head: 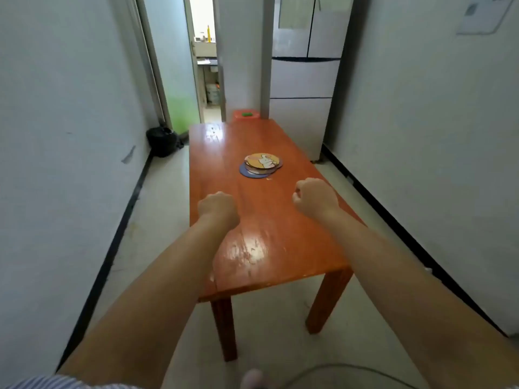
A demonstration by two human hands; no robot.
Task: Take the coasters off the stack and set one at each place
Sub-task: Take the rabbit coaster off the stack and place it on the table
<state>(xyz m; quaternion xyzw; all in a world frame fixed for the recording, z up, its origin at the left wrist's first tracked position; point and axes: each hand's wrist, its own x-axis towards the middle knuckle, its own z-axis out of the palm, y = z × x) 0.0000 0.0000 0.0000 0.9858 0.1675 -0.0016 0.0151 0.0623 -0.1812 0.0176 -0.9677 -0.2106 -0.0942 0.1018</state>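
A stack of round coasters (261, 165) lies near the middle of the long orange wooden table (252, 248). The top coaster is yellow with a white cartoon animal; a blue one shows at the bottom, shifted to the left. My left hand (217, 209) is a closed fist over the table's left side, nearer to me than the stack. My right hand (316, 197) is also a closed fist, over the right side, just short of the stack. Neither hand touches a coaster or holds anything.
The table stands in a narrow corridor between white walls. An orange stool (245, 115) with a green object on it sits at the far end. A refrigerator (304, 77) is behind on the right, a black bag (163, 141) on the floor at left, and an open doorway (205, 57) beyond.
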